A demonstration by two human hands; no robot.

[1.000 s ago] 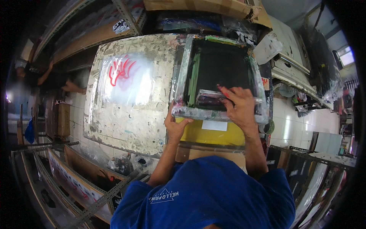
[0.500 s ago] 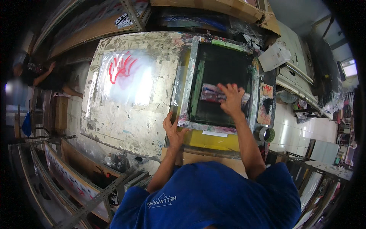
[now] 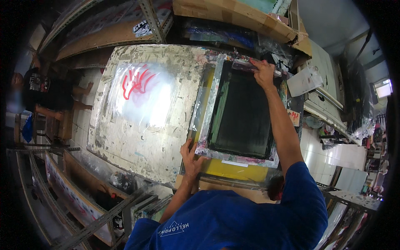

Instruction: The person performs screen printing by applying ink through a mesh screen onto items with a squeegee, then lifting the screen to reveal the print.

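Observation:
A screen-printing frame (image 3: 203, 135) with a dark mesh (image 3: 243, 110) lies on the right part of the work table. At its near left corner, my left hand (image 3: 191, 161) holds the frame, thumb along the front edge and fingers up the left side. My right hand (image 3: 264, 74) grips an ink-stained squeegee (image 3: 245, 66) at the mesh's far end; the fingers wrap over its top. Yellow board (image 3: 225, 170) shows under and in front of the frame. To the left, a clear plastic sheet (image 3: 160, 91) carries a red flame-like print (image 3: 134, 83).
The paint-marked table (image 3: 125, 141) extends left. A white container (image 3: 304, 81) stands beyond the frame's right side, with a cardboard box (image 3: 241, 18) behind. Metal racks (image 3: 96, 221) stand at near left. Another person (image 3: 46, 89) sits at far left.
My right hand has pushed the squeegee from the middle of the mesh to its far end. My left hand has stayed at the frame's corner. The person at far left has shifted.

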